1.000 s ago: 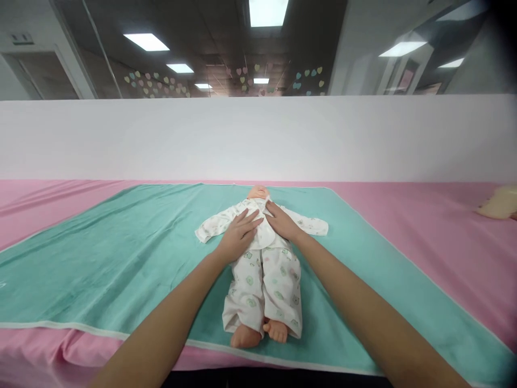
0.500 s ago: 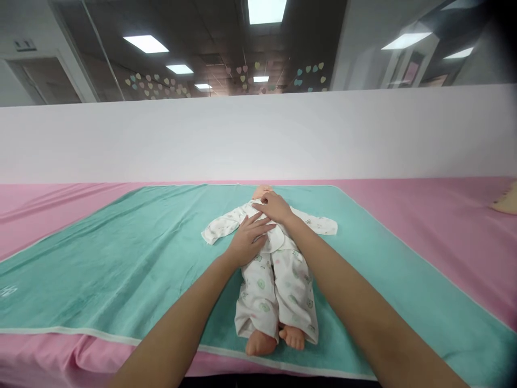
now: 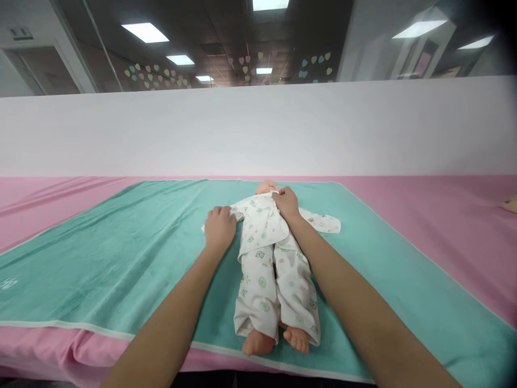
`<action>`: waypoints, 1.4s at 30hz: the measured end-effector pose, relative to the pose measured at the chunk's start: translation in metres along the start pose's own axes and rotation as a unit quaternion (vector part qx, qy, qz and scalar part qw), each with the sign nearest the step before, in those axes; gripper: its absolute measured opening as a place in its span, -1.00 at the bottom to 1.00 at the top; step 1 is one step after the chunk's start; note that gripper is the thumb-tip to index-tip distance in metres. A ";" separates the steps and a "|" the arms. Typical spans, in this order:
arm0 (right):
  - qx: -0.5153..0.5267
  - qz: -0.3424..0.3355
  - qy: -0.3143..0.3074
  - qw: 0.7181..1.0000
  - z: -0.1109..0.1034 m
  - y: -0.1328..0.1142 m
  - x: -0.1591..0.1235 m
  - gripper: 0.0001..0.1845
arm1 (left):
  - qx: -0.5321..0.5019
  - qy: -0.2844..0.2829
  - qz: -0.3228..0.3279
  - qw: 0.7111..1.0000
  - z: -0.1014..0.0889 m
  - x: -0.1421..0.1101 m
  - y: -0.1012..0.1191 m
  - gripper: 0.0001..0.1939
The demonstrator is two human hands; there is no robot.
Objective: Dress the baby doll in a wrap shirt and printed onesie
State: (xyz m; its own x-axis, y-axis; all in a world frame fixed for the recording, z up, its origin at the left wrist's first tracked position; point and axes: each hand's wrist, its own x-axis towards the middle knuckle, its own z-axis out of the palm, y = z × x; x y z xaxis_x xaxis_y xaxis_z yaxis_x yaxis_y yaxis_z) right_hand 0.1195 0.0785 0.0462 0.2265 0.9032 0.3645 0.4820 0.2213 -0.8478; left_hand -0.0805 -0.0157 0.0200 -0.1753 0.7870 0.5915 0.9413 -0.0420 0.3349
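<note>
A baby doll lies on its back, its head at the far end and its bare feet toward me. It wears a white printed wrap shirt and matching trousers. My left hand is over the sleeve on the left, fingers bent down around the cloth and fingertips hidden. At the upper chest, my right hand has its fingers closed on the shirt's edge near the neck. The other sleeve stretches out to the right, with no hand on it.
A teal towel with a white border lies beneath the doll on a pink sheet. Behind stands a low white wall, with glass above it. A small beige object shows at the right edge.
My left hand has moved left off the doll's chest onto the sleeve. My right hand has shifted slightly right along the collar. The shirt's front panel now lies spread across the chest.
</note>
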 end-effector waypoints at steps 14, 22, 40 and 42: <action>0.079 0.049 0.044 0.995 -0.004 0.010 -0.002 -0.86 | -0.106 -0.100 -0.222 0.964 -0.008 0.016 -0.063 -0.70; 0.018 -0.005 0.005 1.000 -0.007 0.007 -0.008 -0.90 | -0.410 0.078 -0.310 0.854 -0.011 0.021 -0.072 -0.59; -0.151 -0.141 -0.141 0.968 -0.010 -0.001 -0.016 -0.59 | -0.228 -0.163 0.331 0.901 -0.031 -0.034 0.059 -0.59; -0.145 -0.131 -0.140 0.971 -0.010 -0.001 -0.017 -0.57 | -0.202 -0.166 0.355 0.897 -0.035 -0.035 0.059 -0.67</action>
State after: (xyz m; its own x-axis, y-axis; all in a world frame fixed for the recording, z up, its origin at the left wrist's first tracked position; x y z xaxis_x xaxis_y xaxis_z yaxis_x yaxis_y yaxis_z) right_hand 0.1234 0.0589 0.0451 -0.1553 0.9031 0.4003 0.7186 0.3813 -0.5816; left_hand -0.0287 -0.0674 0.0445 0.5864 0.6102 0.5328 0.5881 -0.7730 0.2379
